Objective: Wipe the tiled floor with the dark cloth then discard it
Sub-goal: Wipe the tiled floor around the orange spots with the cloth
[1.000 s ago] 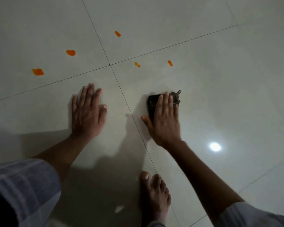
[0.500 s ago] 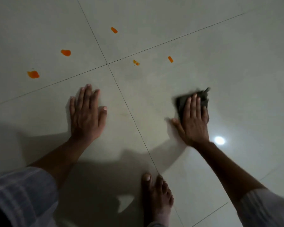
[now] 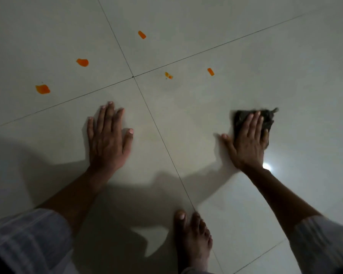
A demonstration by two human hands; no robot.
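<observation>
The pale tiled floor carries orange spots ahead of me, and my right hand — fingers flat, pressing the dark cloth — has swept rightward, further from them. My left hand stays spread flat; no bin or container shows, so discarding waits.

Head camera looks steeply down, close over the tiled floor.
</observation>
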